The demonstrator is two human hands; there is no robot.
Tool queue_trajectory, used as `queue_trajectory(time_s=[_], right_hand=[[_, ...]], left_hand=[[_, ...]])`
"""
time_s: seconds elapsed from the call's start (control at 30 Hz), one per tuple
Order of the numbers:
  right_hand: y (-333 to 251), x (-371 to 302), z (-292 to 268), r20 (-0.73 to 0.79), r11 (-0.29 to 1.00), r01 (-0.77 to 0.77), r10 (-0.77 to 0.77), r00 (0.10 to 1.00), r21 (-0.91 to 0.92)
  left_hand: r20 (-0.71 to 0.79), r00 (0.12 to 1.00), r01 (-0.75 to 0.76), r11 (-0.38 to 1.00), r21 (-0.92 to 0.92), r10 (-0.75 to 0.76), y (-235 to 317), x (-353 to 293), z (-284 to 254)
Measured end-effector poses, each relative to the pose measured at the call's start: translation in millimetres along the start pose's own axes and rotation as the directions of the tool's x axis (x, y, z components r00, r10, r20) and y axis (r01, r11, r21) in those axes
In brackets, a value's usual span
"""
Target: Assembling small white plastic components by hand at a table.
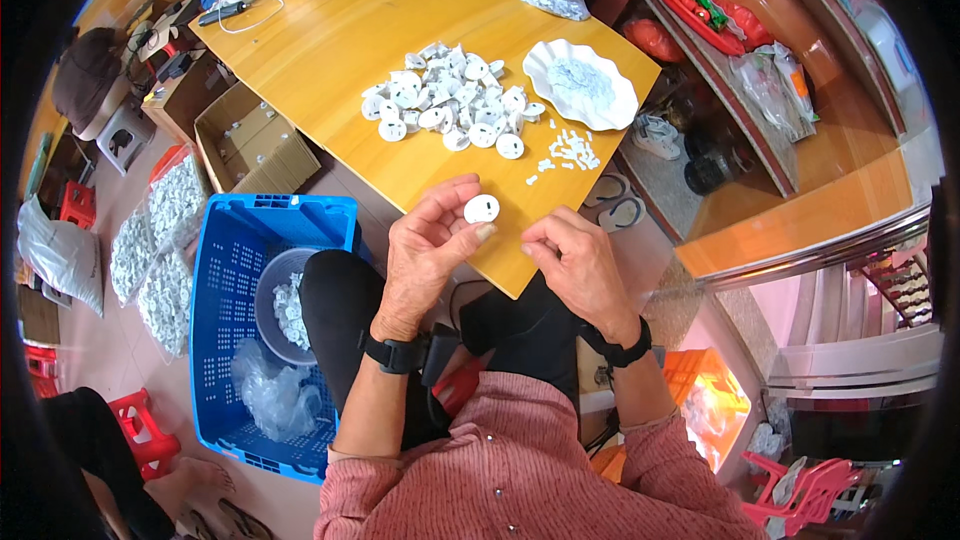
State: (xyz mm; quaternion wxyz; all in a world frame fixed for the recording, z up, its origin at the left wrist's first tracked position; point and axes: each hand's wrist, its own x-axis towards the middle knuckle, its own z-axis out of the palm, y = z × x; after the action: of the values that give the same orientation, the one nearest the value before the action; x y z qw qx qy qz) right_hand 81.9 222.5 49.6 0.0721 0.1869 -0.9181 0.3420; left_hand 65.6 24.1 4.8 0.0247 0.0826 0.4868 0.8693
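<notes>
- Worktop (300, 40): carries pile, plate, bag.
- Blue crate (225, 360): on the floor by worktop's left edge. Inside: grey basin (265, 310) with white parts, plus crumpled clear bag (280, 405).
- Cardboard box (275, 175): farther up that edge; contents too small to ID.
- Pile of white disc parts (450, 100): mid-worktop.
- Scalloped white plate (622, 108): by right corner, holds pale bits, type unclear.
- Left hand (435, 225): fingers clamped on white disc (481, 209), above the near corner.
- Right hand (575, 265): fingertips together; can't tell if anything's pinched.
- Step, my read: working one disc. Next move calls for steady left grip, right fingers lined up with its dark slot.
- Small white pieces (573, 150): loose along right edge.
</notes>
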Motion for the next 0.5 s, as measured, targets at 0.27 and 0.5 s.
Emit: queue_trajectory(time_s=[0.27, 0.5], right_hand=[[7.2, -0.1, 4.5, -0.121, 0.999, 0.021, -0.015, 0.993, 0.050], [2.3, -5.0, 1.6, -0.178, 0.999, 0.030, -0.034, 0.983, -0.022]], left_hand=[[0.010, 1.000, -0.024, 0.999, 0.025, 0.024, -0.9, 1.3, -0.4], [-0.004, 1.000, -0.009, 1.000, -0.007, 0.009, -1.9, 0.0, -2.3]])
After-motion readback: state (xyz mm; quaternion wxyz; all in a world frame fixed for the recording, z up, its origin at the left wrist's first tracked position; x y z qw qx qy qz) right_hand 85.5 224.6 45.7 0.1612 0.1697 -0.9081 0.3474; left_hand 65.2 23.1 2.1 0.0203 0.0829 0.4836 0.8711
